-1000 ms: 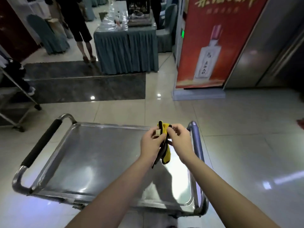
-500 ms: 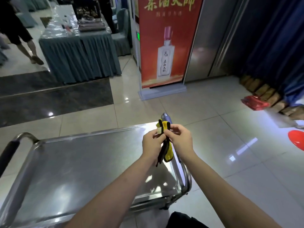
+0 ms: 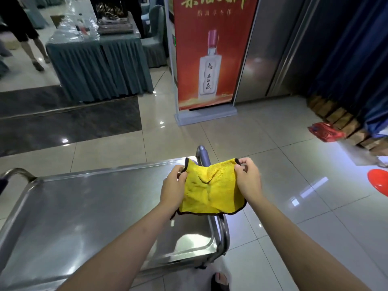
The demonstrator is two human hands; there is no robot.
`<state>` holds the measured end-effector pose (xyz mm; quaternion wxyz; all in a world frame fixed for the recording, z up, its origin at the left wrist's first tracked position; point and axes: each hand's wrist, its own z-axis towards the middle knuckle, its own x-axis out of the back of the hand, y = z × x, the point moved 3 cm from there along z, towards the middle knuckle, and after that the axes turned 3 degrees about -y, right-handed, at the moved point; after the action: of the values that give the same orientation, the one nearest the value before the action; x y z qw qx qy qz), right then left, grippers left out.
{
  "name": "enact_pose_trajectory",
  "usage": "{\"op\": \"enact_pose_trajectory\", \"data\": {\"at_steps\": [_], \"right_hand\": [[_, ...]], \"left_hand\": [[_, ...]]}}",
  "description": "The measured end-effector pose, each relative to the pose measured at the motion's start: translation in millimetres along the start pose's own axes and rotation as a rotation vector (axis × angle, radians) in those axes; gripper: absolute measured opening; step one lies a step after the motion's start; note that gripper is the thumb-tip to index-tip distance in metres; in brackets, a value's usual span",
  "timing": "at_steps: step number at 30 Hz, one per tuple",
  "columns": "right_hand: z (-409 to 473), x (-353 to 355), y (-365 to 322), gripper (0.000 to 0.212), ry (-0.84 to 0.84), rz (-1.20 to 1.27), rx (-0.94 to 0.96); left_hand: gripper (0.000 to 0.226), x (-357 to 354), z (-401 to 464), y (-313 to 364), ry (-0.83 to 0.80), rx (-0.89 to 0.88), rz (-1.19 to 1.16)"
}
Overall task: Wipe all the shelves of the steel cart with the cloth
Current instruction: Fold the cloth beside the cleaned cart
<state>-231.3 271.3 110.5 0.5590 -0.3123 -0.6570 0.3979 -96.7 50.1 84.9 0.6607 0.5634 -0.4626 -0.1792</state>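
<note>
Left hand (image 3: 172, 185) and right hand (image 3: 248, 179) pinch the cloth (image 3: 212, 192) spread above the cart (image 3: 88, 211); no shelf looks wiped yet.

One camera sits on the person's head. It looks forward and down, close over the steel cart (image 3: 88, 211), with the shiny floor (image 3: 283, 143) farther off.

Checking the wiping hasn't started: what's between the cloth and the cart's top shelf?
Head view: nothing. The yellow cloth hangs spread between the left hand and right hand, above the bare right end of the top shelf.
</note>
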Motion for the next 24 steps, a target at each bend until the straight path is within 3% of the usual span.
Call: {"op": "enact_pose_trajectory", "data": {"at_steps": [6, 12, 18, 24], "right_hand": [[53.9, 34.5, 34.6, 0.009, 0.014, -0.04, -0.042], [90.2, 38.8, 69.5, 0.012, -0.081, -0.082, -0.126], [115.4, 37.4, 83.4, 0.007, -0.134, -0.041, -0.149], [132.1, 23.8, 96.6, 0.006, -0.197, -0.006, -0.164]], "left_hand": [[0.012, 2.5, 30.7, -7.7, 0.033, 0.092, 0.164], [0.01, -21.4, 54.9, -50.1, -0.003, 0.325, 0.09], [0.02, -26.4, 58.5, -27.6, 0.103, 0.299, 0.135], [0.023, -24.4, 69.2, -37.8, 0.078, 0.296, 0.213]]}}
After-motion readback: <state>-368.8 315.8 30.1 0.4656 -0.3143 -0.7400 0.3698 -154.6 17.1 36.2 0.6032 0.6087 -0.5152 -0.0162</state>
